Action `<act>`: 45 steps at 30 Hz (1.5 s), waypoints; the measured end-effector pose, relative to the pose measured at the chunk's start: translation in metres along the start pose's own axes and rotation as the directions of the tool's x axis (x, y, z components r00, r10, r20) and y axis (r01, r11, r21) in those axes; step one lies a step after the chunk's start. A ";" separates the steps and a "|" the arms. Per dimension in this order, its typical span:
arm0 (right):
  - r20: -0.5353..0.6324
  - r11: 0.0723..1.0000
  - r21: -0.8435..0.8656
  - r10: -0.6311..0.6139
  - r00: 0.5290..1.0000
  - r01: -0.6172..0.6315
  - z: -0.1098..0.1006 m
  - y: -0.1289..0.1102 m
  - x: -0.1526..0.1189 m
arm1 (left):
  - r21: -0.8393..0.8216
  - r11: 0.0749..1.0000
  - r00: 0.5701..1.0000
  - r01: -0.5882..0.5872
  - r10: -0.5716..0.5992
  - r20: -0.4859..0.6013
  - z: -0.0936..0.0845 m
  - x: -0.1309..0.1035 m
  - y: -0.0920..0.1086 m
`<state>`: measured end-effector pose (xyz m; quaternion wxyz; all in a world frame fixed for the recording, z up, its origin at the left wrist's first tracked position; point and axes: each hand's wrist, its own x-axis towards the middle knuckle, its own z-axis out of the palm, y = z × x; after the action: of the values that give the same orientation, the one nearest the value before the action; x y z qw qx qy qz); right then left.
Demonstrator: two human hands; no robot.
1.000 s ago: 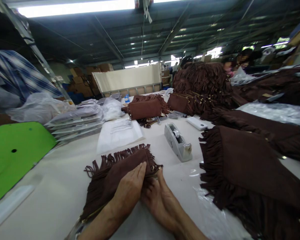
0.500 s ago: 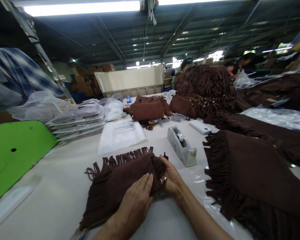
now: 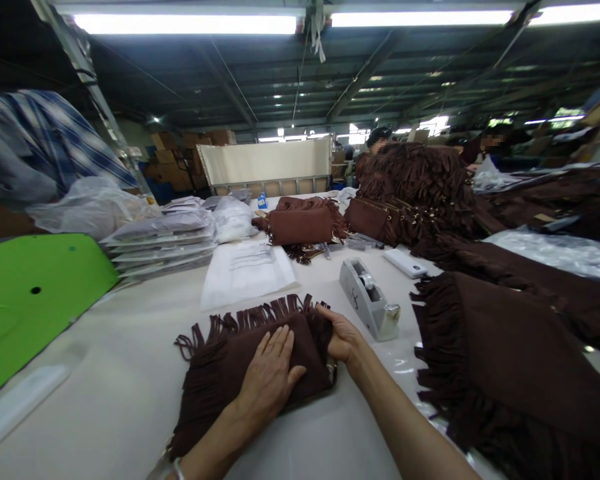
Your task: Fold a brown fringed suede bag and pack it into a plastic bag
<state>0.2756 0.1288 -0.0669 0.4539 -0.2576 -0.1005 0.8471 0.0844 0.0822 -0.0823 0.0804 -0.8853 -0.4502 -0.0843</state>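
Observation:
A dark brown fringed bag (image 3: 300, 333) lies on the pale table in front of me, its fringe spread along the far and left edges. My left hand (image 3: 270, 370) rests flat on the bag's face, fingers stretched out and thumb apart. At the bag's right end, my right hand (image 3: 341, 337) grips the edge, thumb on top near the far corner. Gold-coloured metal shows just below those fingers. The underside of the bag is hidden.
A grey tape dispenser (image 3: 370, 300) stands right of the bag, with a white phone-like device (image 3: 405, 263) behind it. White paper (image 3: 247, 273) lies beyond. Large fringed brown pieces (image 3: 520, 353) cover the right side; a green panel (image 3: 45, 293) and stacked plastic-wrapped packets (image 3: 165, 243) are left.
My left hand has slid left and away from me across the bag and now lies flatter. The bag's right end has been turned, and its front right corner now lies flat.

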 end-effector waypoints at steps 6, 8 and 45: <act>-0.056 0.989 -0.001 -0.146 0.988 0.146 -0.006 0.014 0.020 | -0.045 0.999 0.999 -0.006 0.003 -0.055 0.005 -0.002 -0.001; -0.057 0.974 -0.016 -0.228 0.972 0.227 -0.008 0.016 0.021 | -0.073 0.997 0.998 0.001 -0.005 -0.056 0.006 -0.003 -0.001; 0.283 -0.338 -0.937 -0.572 0.770 0.093 0.016 0.092 -0.021 | -0.557 0.756 0.927 0.344 -0.367 0.075 -0.029 0.044 -0.043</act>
<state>0.2109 0.0603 -0.0834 0.3258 -0.5909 -0.7059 0.2153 0.0725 0.1350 -0.0416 -0.1916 -0.7658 -0.5636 -0.2433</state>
